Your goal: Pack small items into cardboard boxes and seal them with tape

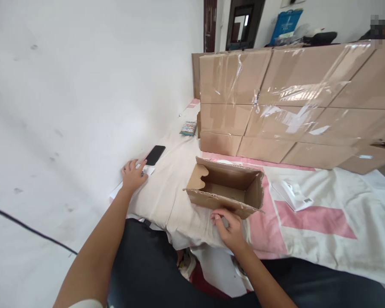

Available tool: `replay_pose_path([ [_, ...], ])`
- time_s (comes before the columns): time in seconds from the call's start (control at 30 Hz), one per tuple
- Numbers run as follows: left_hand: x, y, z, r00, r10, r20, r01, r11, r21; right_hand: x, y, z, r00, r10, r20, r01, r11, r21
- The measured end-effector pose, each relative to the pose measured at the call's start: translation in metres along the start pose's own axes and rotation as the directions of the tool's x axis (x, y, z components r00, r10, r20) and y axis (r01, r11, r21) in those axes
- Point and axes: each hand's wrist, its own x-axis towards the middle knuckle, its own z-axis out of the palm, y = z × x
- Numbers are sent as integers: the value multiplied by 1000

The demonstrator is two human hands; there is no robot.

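The open cardboard box (226, 188) sat on the cloth-covered counter (167, 196), upright, its hollow facing up and its interior in view, with a wavy-edged inner flap at its left end.

Just at the near side of the box was the right hand (229, 226). Its fingers were loosely curled, a gap left between them and the thumb, and nothing showed in their hold. They lay against or right beside the box's near wall; contact could not be told for sure.

Well to the left of the box was the left hand (134, 174), palm down, its fingers bent and spread apart. The index fingertip reached the near end of a black smartphone (155, 155), while the thumb lay over a white paper-like item (149, 170). A small dark thing (142, 174) showed by the thumb, too small to name, and whether the fingers gripped it could not be told.

Beyond the box stood a wall of stacked cartons (263, 102) bound in clear tape. Farther back and left of the box, beside the cartons, lay a small colourful packet (188, 128). To the right of the box, apart from it, a white plastic device (293, 196) rested on the pink-and-cream cloth (314, 220).
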Motion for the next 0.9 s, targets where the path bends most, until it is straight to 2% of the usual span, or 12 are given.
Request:
replay_pose_path([
  [0.13,4,20,-18,996,48,-77,-53,997,-62,-15,-19,-35,956,-294,-5,290,947,-134],
  [0.23,-1,55,-30,979,167,-118,-194,938,-289,-18,-26,-75,897,-392,-205,331,902,-276],
  [0.3,-12,92,-38,949,295,-114,-310,797,-518,-5,-26,-100,877,-352,-328,218,899,-381],
  [0.33,-20,112,-42,931,346,-116,-324,635,-702,6,-25,-110,896,-308,-319,158,894,-420],
  [0.37,-28,132,-45,911,399,-102,-294,458,-839,18,-23,-119,943,-242,-228,125,894,-431],
  [0.4,-36,151,-49,877,476,-63,-254,350,-902,31,-22,-126,980,-163,-112,103,904,-415],
  [0.5,-56,192,-56,774,633,11,-198,259,-945,62,-18,-137,983,-36,178,89,949,-302],
  [0.6,-64,207,-54,748,663,-28,-208,195,-958,68,-12,-137,954,-26,299,86,978,-191],
  [0.67,-67,211,-49,772,629,-87,-219,135,-966,61,-4,-135,981,-19,193,45,990,-134],
  [0.73,-69,218,-45,800,592,-94,-205,124,-971,52,9,-134,998,17,-55,-22,996,-92],
  [0.83,-71,233,-48,845,534,-2,-128,200,-971,41,29,-136,928,110,-356,-134,990,-44],
  [0.9,-70,244,-54,873,483,68,-77,274,-959,38,37,-138,905,154,-397,-165,986,5],
])
